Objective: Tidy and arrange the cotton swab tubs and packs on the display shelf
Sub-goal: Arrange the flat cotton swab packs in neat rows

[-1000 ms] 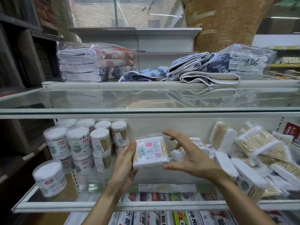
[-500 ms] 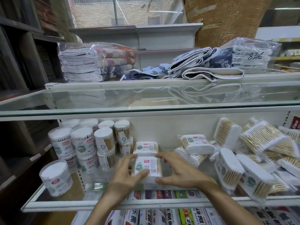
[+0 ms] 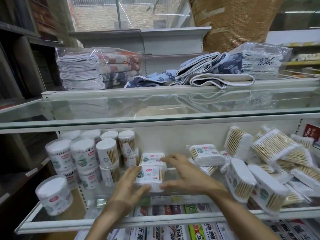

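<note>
We find our left hand [image 3: 128, 189] laid against the near left corner of a cotton swab pack [image 3: 149, 177], fingers fairly straight along its side and thumb at its front edge, not curled round it; our right hand [image 3: 187, 175] is spread wide, thumb touching the pack's near right corner, fingers reaching over a second pack [image 3: 152, 157] that stands just behind the first; both hands are blurred; the pack sits on the glass display shelf [image 3: 52, 220], towards the middle; to its left we see round swab tubs [image 3: 83, 156] stacked in two tiers, with a wider single tub [image 3: 54, 194] nearer the front; to the right another pack [image 3: 207, 155] rests on others, and beyond it loose packs [image 3: 275, 153] lie in a tilted jumble; on the shelf above we see folded towels [image 3: 98, 68], some bagged in clear plastic.
</note>
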